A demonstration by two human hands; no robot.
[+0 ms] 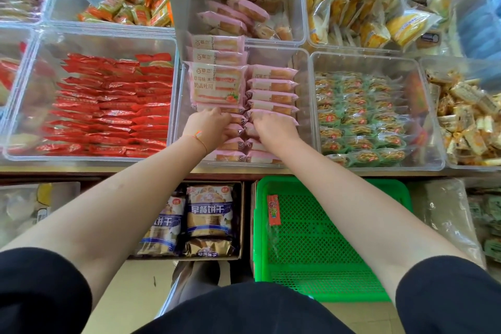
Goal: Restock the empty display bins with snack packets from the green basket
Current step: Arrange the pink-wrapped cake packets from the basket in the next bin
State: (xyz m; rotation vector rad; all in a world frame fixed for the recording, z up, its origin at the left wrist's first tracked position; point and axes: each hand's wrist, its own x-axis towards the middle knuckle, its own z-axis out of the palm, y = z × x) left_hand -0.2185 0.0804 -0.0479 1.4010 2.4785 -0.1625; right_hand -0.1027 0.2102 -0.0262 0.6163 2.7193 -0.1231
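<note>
A clear display bin (305,95) in the middle of the shelf holds two rows of pink snack packets (272,84). My left hand (207,127) reaches into the left row with its fingers curled onto a pink packet. My right hand (273,129) is in the right row, fingers curled over the top of a packet (287,118). The green basket (311,247) stands on the floor below the shelf, under my right forearm. One slim red packet (273,210) lies in its far left corner; I see nothing else in it.
Neighbouring clear bins hold red packets (108,106), green-wrapped cakes (360,116), yellow cakes (360,8), orange packets (135,0) and tan bars (466,116). Behind the middle bin, another bin (298,3) holds a few pink packets. A cardboard box of blue biscuit bags (208,211) sits left of the basket.
</note>
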